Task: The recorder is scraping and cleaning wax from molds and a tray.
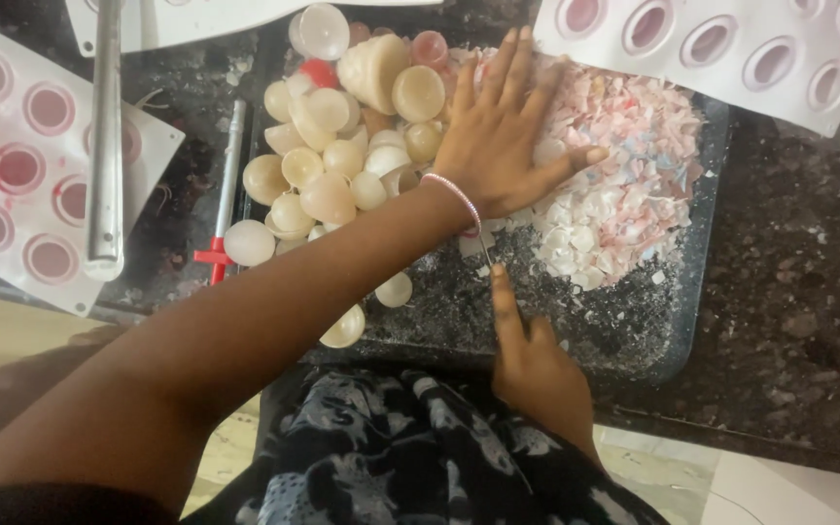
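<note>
A: Head view, quick pass. Left hand (503,131) lies flat, fingers spread, palm down on the heap of pink and white broken shell flakes (624,185) at the right end of the dark tray (678,321). Released, pressing or sweeping, nothing grasped.

B: Right hand (537,365)?

A: At the tray's near edge, index finger stretched out onto the tray floor, other fingers curled in. Touching only, holding nothing as far as I can tell.

B: Progress?

A: Judging from the layout: a big flake heap is already built up on the right, and a pile of cream half-sphere shells (328,175) sits whole on the tray's left half, a few pink or red ones among them. So I'd call it partway. The bare strip of tray between the hands has only crumbs.

B: Strays?

A: 2 shells near the front edge, 1 hanging at the rim (345,329).

B: Around the tray?

A: White mould sheet with round cavities (21,156) to the left, a metal bar (105,136) lying across it. Another mould sheet (731,49) top right, overlapping the tray corner. Thin tool with red grip (223,204) beside the tray on the dark stone counter (809,292).
</note>
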